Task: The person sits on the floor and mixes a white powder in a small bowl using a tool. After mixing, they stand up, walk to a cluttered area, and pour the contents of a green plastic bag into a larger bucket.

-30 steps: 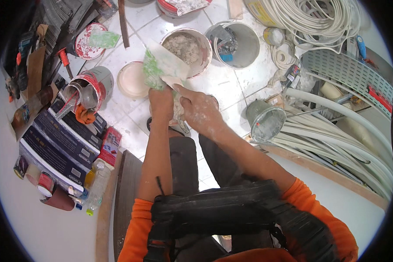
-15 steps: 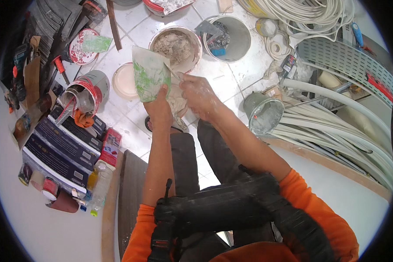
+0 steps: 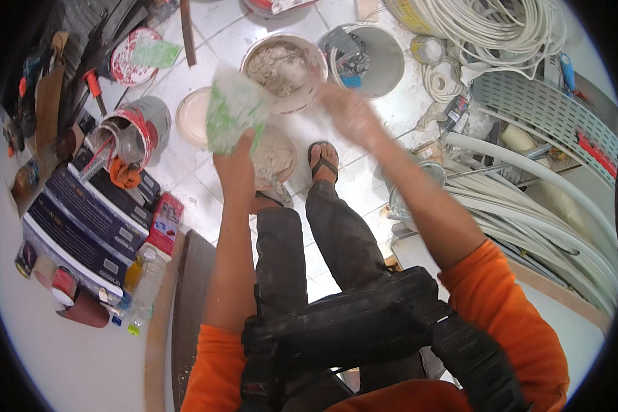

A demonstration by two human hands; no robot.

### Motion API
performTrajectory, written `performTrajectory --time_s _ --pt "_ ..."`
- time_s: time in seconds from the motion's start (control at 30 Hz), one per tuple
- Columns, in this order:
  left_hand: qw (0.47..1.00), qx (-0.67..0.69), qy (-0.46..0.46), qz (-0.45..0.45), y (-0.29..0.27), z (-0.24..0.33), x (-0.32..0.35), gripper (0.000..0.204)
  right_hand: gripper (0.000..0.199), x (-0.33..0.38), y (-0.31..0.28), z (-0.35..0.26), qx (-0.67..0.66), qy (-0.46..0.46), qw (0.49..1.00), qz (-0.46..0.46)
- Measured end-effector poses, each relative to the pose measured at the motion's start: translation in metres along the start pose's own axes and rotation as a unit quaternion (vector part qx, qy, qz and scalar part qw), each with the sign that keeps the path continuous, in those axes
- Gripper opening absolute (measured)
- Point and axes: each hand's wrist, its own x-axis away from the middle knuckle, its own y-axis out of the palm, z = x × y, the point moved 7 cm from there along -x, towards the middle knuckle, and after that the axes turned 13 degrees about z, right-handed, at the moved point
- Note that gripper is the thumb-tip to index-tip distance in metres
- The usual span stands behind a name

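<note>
Over the white tiled floor [image 3: 364, 172], the green-and-white powder bag [image 3: 232, 110] now rides higher, pinched in the left hand [image 3: 235, 168] beside the grey-filled bucket [image 3: 281, 69]; the right hand [image 3: 350, 113], blurred, has let go, its grip unclear.

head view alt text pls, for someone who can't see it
Seen from above, a person in orange sleeves holds a green-and-white bag in the left hand over a bowl of pale paste, while the blurred right hand is beside a bucket of grey powder. Cans, boxes and white cable coils crowd the tiled floor.
</note>
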Motion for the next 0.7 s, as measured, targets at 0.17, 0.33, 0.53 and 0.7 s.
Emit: performTrajectory --time_s 0.17,0.33,0.53,0.7 --pt "0.997 0.042 -0.053 -0.024 0.026 -0.039 -0.019 0.056 0.030 -0.009 -0.014 0.032 0.065 -0.066 0.995 0.040" --pt "0.991 0.087 -0.104 0.000 0.027 -0.059 -0.023 0.057 0.037 0.012 -0.001 0.058 -0.308 0.292 0.904 0.048" --pt "0.990 0.080 -0.090 0.069 0.038 -0.054 -0.017 0.057 0.031 0.050 0.044 0.022 -0.465 0.377 0.789 0.139" --pt "0.993 0.058 -0.097 0.010 0.039 -0.035 -0.020 0.051 0.042 0.072 0.054 0.032 -0.313 0.325 0.889 0.076"
